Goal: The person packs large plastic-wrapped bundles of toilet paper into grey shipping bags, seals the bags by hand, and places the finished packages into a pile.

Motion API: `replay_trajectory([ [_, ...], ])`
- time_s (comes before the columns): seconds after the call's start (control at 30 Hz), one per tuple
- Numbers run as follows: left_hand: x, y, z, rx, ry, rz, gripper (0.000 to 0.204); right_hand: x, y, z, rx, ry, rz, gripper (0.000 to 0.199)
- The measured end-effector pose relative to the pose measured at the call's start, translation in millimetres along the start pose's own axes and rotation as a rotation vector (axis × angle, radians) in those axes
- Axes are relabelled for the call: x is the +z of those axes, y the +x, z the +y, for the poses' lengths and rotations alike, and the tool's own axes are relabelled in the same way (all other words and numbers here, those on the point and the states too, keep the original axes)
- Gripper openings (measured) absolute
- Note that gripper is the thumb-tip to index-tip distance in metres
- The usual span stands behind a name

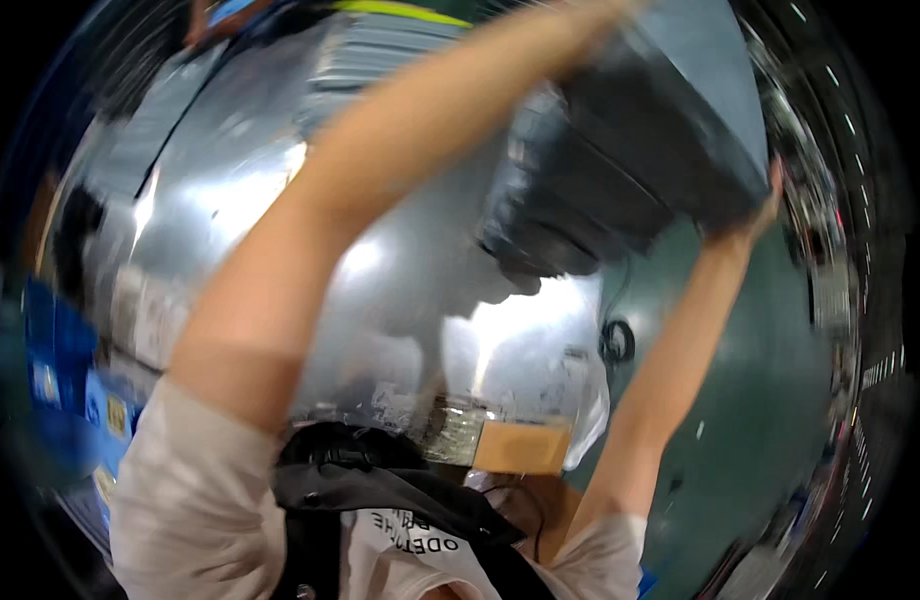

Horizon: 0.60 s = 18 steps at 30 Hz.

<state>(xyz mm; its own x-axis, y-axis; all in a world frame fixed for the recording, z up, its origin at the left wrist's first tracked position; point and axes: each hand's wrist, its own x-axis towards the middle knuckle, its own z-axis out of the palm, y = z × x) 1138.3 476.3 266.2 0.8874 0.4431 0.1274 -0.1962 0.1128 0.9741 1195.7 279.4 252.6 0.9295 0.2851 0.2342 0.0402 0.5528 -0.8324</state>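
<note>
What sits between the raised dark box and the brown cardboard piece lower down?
In the head view, only shiny silver wrap lies between the dark box and the cardboard piece.

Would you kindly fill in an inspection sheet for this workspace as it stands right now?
Surface: shiny metal sheet, glaring, with a taped cardboard patch.
Job's things: dark grey box, blurred, raised overhead.
Clutter: nothing seen.
Hands: right hand on the box's right edge; left hand hidden behind the box, grip unclear.
Cables: coiled black cable by the sheet's edge.
Surroundings: green floor; blue cartons at left.
</note>
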Motion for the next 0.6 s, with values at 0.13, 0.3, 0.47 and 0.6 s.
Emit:
replay_trajectory([
  [0.13, 9, -4, -106, -0.043, 0.407, 0.235, 0.065, -62, -36, 8, 0.096, -0.120, 0.092, 0.054],
  [0.3, -251, -220, -169, 0.502, 0.748, 0.585, 0.052, -206, -118, 61, 0.076, -0.579, 0.176, 0.050],
  [0.47, -478, -624, -115, 0.027, 1.442, 1.544, 0.023, -191, -316, 195, 1.019, -0.773, 0.168, 0.041],
  [0.6, -482, -948, -68, -0.746, 1.770, 2.041, 0.041, -68, -401, 263, 1.240, -0.832, -0.235, 0.046],
])
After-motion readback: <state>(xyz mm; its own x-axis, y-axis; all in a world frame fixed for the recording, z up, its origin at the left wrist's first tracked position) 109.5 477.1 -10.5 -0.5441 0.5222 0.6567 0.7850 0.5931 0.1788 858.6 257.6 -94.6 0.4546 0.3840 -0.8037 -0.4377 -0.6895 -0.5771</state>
